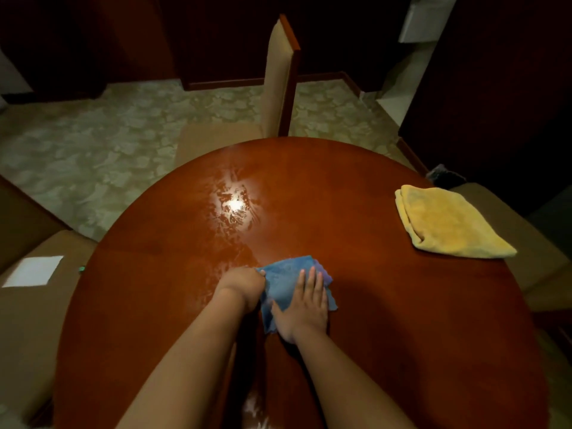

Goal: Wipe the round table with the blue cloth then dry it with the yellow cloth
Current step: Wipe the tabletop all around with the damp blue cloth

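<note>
Pressing flat on the blue cloth [291, 283], the person's right hand [305, 308] lies with fingers straight and close together, pointing away from the body, its grip released and the palm bearing down on the fabric. The left hand [244, 287] sits just beside it at the cloth's left edge, fingers curled under and thumb against the fabric — a grip clenched on the cloth's border. Both bare forearms reach in from the near edge, the left one angled in from the lower left, the right one from the lower right.

The cloth lies on the near middle of the round bench [356, 212], a polished red-brown top with wet streaks catching a bright light reflection beyond the left hand. The yellow cloth [448, 224], folded, rests near the right rim, well apart from the hands, one corner reaching the edge. Broad bare wood stretches between the two cloths and toward the far rim. A chair [281, 78] stands at the far edge — patterned floor [93, 150] lies to the left of it.
</note>
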`<state>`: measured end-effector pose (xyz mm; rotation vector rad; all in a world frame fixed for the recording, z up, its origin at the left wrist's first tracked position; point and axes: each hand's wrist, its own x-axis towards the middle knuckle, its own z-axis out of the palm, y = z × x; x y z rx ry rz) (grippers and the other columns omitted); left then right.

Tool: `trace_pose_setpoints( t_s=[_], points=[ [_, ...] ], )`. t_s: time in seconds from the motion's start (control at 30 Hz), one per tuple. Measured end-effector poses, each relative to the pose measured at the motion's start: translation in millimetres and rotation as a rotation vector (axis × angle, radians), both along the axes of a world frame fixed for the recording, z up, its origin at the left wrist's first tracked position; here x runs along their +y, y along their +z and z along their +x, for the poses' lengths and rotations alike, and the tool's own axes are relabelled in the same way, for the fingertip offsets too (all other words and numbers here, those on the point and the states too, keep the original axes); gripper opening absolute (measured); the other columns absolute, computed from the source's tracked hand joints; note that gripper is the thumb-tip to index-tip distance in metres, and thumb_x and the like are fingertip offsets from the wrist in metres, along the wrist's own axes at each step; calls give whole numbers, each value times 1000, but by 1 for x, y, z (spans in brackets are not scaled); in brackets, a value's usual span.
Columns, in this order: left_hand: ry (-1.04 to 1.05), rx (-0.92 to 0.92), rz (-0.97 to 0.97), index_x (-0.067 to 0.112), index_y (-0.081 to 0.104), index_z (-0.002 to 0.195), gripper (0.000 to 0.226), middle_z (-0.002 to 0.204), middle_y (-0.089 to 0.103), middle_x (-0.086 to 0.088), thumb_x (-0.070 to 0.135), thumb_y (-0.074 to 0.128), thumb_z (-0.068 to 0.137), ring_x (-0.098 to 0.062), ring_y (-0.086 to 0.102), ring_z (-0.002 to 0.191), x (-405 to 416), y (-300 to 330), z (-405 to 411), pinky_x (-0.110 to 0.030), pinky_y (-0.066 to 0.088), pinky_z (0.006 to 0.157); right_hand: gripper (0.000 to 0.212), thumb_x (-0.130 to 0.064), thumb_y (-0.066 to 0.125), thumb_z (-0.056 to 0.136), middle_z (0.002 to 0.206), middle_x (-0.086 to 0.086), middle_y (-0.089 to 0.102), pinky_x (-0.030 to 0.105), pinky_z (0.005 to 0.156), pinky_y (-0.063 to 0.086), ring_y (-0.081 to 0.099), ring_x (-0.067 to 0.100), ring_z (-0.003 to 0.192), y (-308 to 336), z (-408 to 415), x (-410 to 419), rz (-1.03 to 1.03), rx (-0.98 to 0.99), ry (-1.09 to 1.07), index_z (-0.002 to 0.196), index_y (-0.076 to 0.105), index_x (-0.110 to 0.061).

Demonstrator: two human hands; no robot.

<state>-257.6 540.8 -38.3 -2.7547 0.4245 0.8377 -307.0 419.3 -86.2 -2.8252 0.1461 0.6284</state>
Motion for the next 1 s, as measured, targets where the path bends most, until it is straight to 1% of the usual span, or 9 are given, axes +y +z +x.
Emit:
trace_pose_setpoints(
  t_s=[0.17, 0.27, 0.33, 0.4, 0.5, 0.63, 0.73, 0.9, 1.0],
  points=[
    [99, -79, -153, 9, 66, 98, 19, 104, 67, -12, 19, 54, 88, -28, 64, 94, -5, 17, 28, -33, 52, 72, 91, -73, 17, 86, 141, 6, -40, 38, 115, -12, -27, 23, 141, -1, 3, 1, -19, 0, -2, 129, -35, -12],
    [248, -127, -307, 13, 60, 110, 27, 114, 60, -9, 25, 56, 87, -26, 61, 100, -3, 2, 25, -32, 52, 79, 102, -76, -10, 61, 155, 6, -23, 36, 116, -6, -18, 21, 144, 2, -1, -7, -6, -65, 21, 141, -26, -15],
    [313, -154, -348, 14, 53, 122, 38, 121, 53, -7, 25, 60, 87, -26, 57, 108, -6, -6, 19, -33, 51, 87, 109, -70, -14, 59, 160, 6, -7, 36, 117, 3, -6, 20, 146, 7, -2, -15, 10, -107, 46, 152, -6, -14],
    [389, -164, -332, 14, 57, 116, 31, 118, 58, -7, 23, 60, 87, -25, 60, 104, -9, -7, 13, -33, 52, 86, 94, -64, -6, 77, 159, 8, 14, 36, 114, 17, 13, 22, 145, 14, 0, -21, 16, -193, 61, 151, 17, -12],
    [403, -198, -319, 15, 64, 103, 17, 109, 64, -8, 18, 56, 89, -27, 63, 97, -10, -4, -3, -33, 52, 80, 48, -39, 31, 100, 146, 4, 39, 33, 103, 34, 36, 20, 133, 23, 5, -29, 6, -279, 85, 140, 37, -14],
    [260, -359, -401, 19, 61, 107, 22, 112, 51, -4, 21, 48, 89, -26, 53, 104, -13, 5, -33, -31, 45, 82, 56, -22, 39, 98, 144, 4, 43, 28, 92, 39, 41, 19, 130, 36, 10, -38, 46, -251, 74, 150, 18, -21],
    [110, -373, -422, 22, 64, 108, 24, 114, 48, -2, 24, 49, 89, -24, 45, 108, -19, 17, -56, -33, 38, 83, 71, -16, 42, 96, 124, 9, 57, 29, 73, 39, 53, 25, 112, 46, 10, -44, 9, -188, 123, 152, 1, -31],
    [120, -298, -554, 24, 70, 93, 17, 128, 48, 1, 18, 56, 85, -23, 44, 116, -19, 21, -83, -28, 39, 90, 48, -11, 42, 92, 120, 8, 60, 32, 77, 44, 56, 29, 109, 55, -8, -53, 5, -176, 135, 139, 36, -22],
    [157, -220, -570, 19, 68, 94, 20, 113, 61, -1, 9, 55, 82, -22, 54, 109, -19, 22, -96, -24, 40, 84, 69, -16, 50, 91, 127, 6, 46, 33, 86, 41, 44, 25, 117, 58, -22, -61, -28, -274, 131, 149, 16, -28]
  ],
)
